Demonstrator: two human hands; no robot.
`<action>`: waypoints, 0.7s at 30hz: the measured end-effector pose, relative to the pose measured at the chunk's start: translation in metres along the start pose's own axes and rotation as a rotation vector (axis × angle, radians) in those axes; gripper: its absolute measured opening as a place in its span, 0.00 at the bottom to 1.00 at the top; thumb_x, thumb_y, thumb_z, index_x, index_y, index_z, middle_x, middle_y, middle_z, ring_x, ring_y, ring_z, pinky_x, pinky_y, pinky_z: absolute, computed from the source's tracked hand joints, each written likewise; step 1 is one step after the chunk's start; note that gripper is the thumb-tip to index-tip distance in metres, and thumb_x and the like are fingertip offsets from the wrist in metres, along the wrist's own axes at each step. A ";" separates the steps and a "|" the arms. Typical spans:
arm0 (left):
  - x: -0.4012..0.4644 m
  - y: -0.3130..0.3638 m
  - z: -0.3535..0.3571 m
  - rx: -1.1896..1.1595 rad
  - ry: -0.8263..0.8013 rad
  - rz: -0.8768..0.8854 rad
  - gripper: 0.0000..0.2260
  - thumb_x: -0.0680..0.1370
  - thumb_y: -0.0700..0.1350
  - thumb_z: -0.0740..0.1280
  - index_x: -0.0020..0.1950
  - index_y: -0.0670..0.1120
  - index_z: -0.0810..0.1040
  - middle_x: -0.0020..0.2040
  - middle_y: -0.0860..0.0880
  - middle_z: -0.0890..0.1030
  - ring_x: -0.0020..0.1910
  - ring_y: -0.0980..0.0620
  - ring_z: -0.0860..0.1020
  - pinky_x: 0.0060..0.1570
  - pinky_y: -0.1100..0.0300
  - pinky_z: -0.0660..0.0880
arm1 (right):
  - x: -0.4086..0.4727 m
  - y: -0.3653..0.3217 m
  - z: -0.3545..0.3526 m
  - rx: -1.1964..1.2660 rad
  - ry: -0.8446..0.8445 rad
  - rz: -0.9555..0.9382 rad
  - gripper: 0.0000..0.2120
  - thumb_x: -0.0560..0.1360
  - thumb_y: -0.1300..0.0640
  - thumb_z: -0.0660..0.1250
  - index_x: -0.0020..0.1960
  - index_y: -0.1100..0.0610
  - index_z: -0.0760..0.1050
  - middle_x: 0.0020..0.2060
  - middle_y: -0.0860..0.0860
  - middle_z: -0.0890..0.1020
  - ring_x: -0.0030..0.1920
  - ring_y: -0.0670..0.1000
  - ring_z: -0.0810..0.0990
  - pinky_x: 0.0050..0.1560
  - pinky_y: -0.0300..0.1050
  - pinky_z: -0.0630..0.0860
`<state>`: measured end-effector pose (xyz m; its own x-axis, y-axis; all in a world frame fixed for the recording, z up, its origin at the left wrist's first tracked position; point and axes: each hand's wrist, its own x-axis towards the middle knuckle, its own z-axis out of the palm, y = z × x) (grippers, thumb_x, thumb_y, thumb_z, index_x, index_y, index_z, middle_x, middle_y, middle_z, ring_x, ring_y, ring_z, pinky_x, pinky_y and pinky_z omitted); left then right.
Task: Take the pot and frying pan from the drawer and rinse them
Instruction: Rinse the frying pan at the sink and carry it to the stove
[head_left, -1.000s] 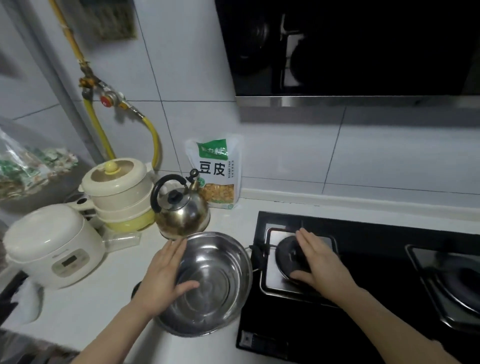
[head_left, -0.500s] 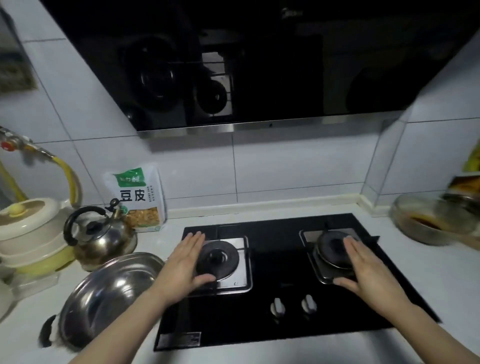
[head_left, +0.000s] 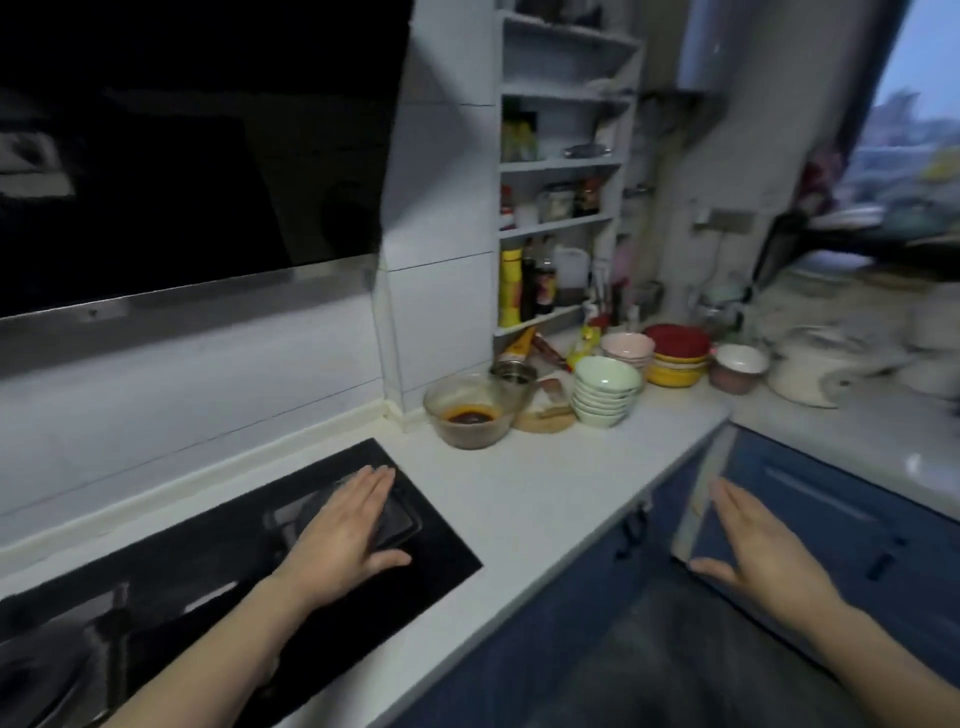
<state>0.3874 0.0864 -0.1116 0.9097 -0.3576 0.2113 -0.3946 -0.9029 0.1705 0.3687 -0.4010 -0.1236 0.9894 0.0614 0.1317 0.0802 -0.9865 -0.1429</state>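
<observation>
My left hand (head_left: 345, 530) is open with straight fingers, held flat over the right burner of the black gas hob (head_left: 436, 561). My right hand (head_left: 763, 551) is open too, fingers straight, out in the air in front of the blue cabinet fronts (head_left: 810, 499) below the counter. Neither hand holds anything. No pot or frying pan shows in this view. The cabinet fronts in sight look closed.
A white counter (head_left: 545, 483) turns a corner at the right. On it stand a glass bowl with red sauce (head_left: 470, 410), stacked green bowls (head_left: 605, 384), red and yellow bowls (head_left: 675, 353), and a white rice cooker (head_left: 810, 369). A shelf unit with bottles (head_left: 550, 228) rises behind.
The view has swung far to the right, from the steel bowl and kettle past the hob to the counter corner. Both open hands moved right with it; my right hand left the hob.
</observation>
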 end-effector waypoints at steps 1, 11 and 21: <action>0.023 0.017 0.008 -0.004 -0.009 0.047 0.54 0.64 0.81 0.43 0.78 0.44 0.51 0.78 0.46 0.54 0.76 0.52 0.47 0.74 0.58 0.45 | -0.010 0.023 -0.005 -0.005 0.003 0.032 0.53 0.68 0.39 0.73 0.77 0.60 0.46 0.76 0.61 0.60 0.75 0.60 0.63 0.74 0.55 0.63; 0.238 0.203 0.079 -0.002 -0.060 0.490 0.49 0.68 0.76 0.51 0.79 0.45 0.51 0.78 0.45 0.54 0.77 0.47 0.54 0.73 0.58 0.46 | -0.094 0.185 -0.046 -0.046 0.073 0.453 0.50 0.74 0.37 0.66 0.79 0.59 0.39 0.79 0.54 0.46 0.79 0.53 0.49 0.78 0.48 0.52; 0.394 0.406 0.126 -0.165 -0.067 0.824 0.50 0.65 0.76 0.52 0.79 0.48 0.50 0.79 0.48 0.52 0.78 0.51 0.49 0.75 0.57 0.47 | -0.137 0.294 -0.092 -0.102 0.212 0.783 0.50 0.73 0.37 0.67 0.80 0.58 0.41 0.79 0.53 0.48 0.79 0.52 0.49 0.78 0.46 0.50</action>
<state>0.6019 -0.4508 -0.0809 0.3264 -0.9049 0.2733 -0.9447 -0.3027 0.1260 0.2455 -0.7137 -0.0930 0.7090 -0.6715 0.2155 -0.6466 -0.7409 -0.1816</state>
